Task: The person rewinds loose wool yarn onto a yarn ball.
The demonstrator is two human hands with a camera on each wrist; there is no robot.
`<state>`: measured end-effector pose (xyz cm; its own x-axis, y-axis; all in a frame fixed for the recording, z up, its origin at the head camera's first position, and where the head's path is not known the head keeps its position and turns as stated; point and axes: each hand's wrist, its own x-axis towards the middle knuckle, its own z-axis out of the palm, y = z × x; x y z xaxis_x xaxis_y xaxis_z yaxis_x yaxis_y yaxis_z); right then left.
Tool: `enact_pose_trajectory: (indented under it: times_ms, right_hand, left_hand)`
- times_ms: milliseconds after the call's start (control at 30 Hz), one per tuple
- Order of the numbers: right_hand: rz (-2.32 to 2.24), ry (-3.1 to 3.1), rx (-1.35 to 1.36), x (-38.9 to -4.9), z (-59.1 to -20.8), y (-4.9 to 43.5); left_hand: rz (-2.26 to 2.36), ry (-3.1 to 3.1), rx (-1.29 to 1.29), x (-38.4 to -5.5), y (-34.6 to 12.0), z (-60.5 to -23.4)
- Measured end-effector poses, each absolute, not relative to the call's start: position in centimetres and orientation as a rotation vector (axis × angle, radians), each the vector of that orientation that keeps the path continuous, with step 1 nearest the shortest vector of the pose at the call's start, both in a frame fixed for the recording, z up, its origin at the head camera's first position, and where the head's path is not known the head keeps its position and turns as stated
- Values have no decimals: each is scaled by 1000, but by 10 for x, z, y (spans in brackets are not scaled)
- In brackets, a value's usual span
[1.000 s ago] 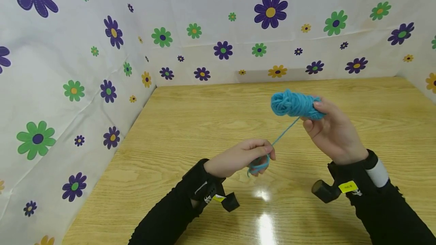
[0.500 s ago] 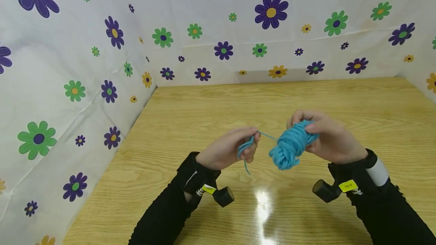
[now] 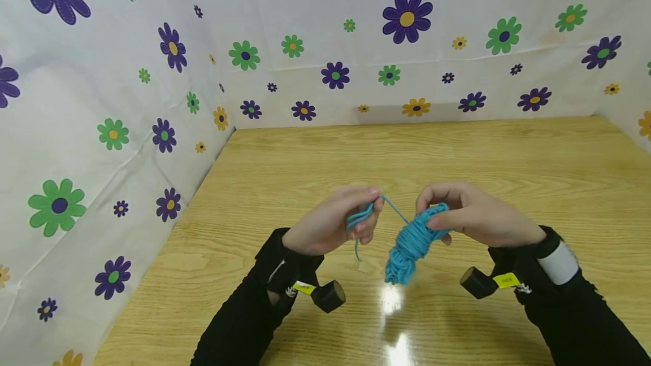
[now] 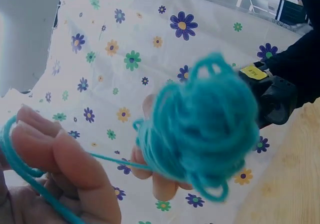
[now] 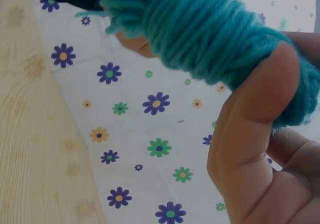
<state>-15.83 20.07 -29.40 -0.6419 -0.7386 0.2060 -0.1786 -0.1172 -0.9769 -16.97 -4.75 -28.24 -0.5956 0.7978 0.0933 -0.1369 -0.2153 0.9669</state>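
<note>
A small skein of blue yarn [image 3: 414,244] is held by my right hand [image 3: 470,213], the thumb and fingers gripping its upper end. It tilts down to the left, above the table. From the skein a single strand [image 3: 394,208] runs to my left hand [image 3: 335,219]. There the thumb and forefinger pinch the strand, and loose loops [image 3: 360,216] cross the curled fingers with a short tail hanging below. In the left wrist view the skein [image 4: 200,129] looks blurred. The right wrist view shows the right thumb [image 5: 270,89] pressed on the wound yarn [image 5: 195,34].
Both hands are above a wooden table [image 3: 305,162]. A white cloth with printed flowers [image 3: 305,27] stands behind it and along the left side. Each wrist carries a strapped camera, the left one [image 3: 328,296] and the right one [image 3: 478,283].
The skein has come down and swung from nearly level to tilting down-left, turned by my right hand. My left hand has moved slightly left and up, still pinching the strand.
</note>
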Motion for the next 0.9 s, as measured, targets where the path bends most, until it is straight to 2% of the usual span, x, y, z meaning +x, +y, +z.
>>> enact_pose_trajectory:
  times_ms: [400,600,900]
  right_hand:
    - [-1775,2096,-670,-158,-298,187]
    - [-2048,2029,-607,-155,-297,184]
    - [-2591,1525,-609,-153,-294,182]
  left_hand:
    - [1771,1702,956,-152,-46,-275]
    - [1711,1765,993,-144,-40,-276]
    - [1621,1777,976,-139,-31,-282]
